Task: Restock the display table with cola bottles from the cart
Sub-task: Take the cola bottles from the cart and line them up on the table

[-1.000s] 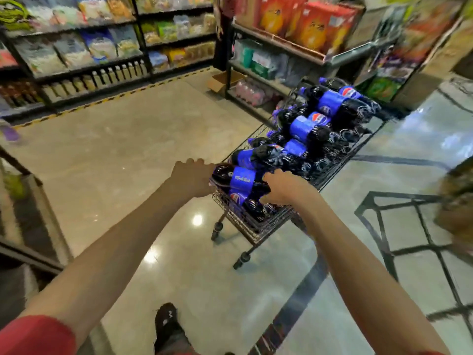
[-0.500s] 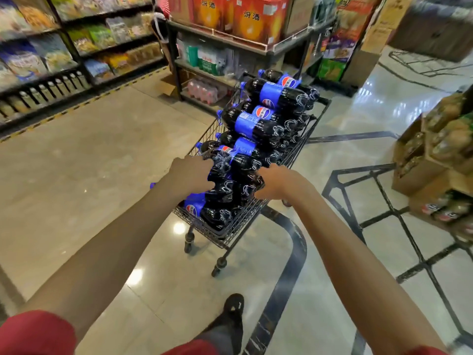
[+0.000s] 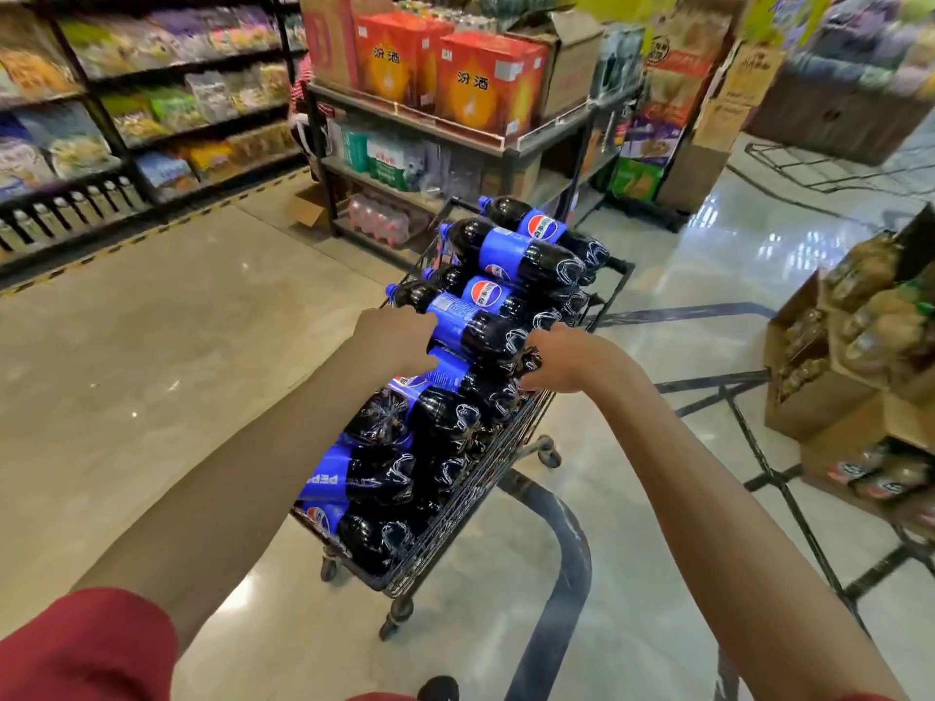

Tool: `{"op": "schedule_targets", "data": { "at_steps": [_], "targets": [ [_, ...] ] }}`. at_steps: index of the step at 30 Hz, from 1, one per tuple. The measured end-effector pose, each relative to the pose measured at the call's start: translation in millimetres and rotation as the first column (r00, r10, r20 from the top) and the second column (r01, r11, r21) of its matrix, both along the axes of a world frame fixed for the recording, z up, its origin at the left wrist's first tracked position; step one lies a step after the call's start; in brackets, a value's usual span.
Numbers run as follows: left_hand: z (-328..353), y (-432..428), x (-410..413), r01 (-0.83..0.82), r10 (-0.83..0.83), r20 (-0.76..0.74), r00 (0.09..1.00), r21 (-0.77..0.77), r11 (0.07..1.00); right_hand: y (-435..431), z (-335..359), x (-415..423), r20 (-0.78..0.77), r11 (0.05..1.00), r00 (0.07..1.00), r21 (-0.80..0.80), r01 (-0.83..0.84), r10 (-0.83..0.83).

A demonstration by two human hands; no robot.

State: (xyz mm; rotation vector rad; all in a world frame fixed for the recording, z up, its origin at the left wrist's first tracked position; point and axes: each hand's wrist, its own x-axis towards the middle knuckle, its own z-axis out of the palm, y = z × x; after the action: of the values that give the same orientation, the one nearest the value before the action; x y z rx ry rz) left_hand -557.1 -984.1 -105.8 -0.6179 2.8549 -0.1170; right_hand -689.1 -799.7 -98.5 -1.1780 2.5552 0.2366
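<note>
A black wire cart [image 3: 470, 508] stands on the shiny floor ahead of me, piled with several large cola bottles [image 3: 511, 255] lying on their sides, dark with blue labels. My left hand [image 3: 394, 341] is curled over the cart's left side beside a blue label. My right hand [image 3: 561, 356] grips the cart's right edge by the bottle bases. The bar under both hands is hidden by fingers and bottles. No display table can be made out for certain.
A metal rack [image 3: 511, 149] with red-orange boxes [image 3: 480, 83] stands just beyond the cart. Snack shelves [image 3: 126, 108] line the left aisle. Cardboard boxes of bottled drinks [image 3: 860, 356] sit at the right. An open carton [image 3: 313, 204] lies by the rack.
The cart has rolled and swung with both hands holding it. The rack with orange boxes is nearer and more central, and the boxes of drinks at the right have come closer.
</note>
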Motion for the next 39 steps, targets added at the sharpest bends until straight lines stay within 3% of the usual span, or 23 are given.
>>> {"op": "schedule_targets", "data": {
  "at_steps": [8, 16, 22, 29, 33, 39],
  "targets": [
    [-9.6, -9.7, -103.9, -0.005, 0.006, -0.008, 1.000, 0.010, 1.000, -19.0, -10.4, -101.1, 0.011, 1.000, 1.000, -0.022, -0.022, 0.022],
    [-38.2, -12.8, -204.8, -0.101, 0.099, 0.054, 0.994, 0.041, 0.994, -42.4, -23.3, -206.4, 0.047, 0.987, 0.988, -0.073, -0.146, 0.150],
    [-49.1, -28.3, -250.6, -0.240, 0.236, 0.058, 0.970, 0.082, 0.967, -63.8, -22.5, -267.8, 0.041, 0.960, 0.962, -0.084, -0.266, 0.270],
    [-58.7, -54.7, -281.7, -0.407, 0.416, -0.017, 0.909, 0.170, 0.898, -88.1, -30.3, -305.1, 0.052, 0.960, 0.965, -0.131, -0.248, 0.257],
    [-74.4, -65.4, -298.8, -0.488, 0.538, -0.095, 0.838, 0.311, 0.816, -103.5, -43.7, -317.4, 0.094, 0.966, 0.972, -0.161, -0.200, 0.217],
    [-93.6, -90.7, -320.4, -0.534, 0.761, -0.130, 0.636, 0.637, 0.555, -128.2, -61.2, -325.5, 0.215, 0.975, 0.964, -0.184, -0.120, 0.159]
  ]
}}
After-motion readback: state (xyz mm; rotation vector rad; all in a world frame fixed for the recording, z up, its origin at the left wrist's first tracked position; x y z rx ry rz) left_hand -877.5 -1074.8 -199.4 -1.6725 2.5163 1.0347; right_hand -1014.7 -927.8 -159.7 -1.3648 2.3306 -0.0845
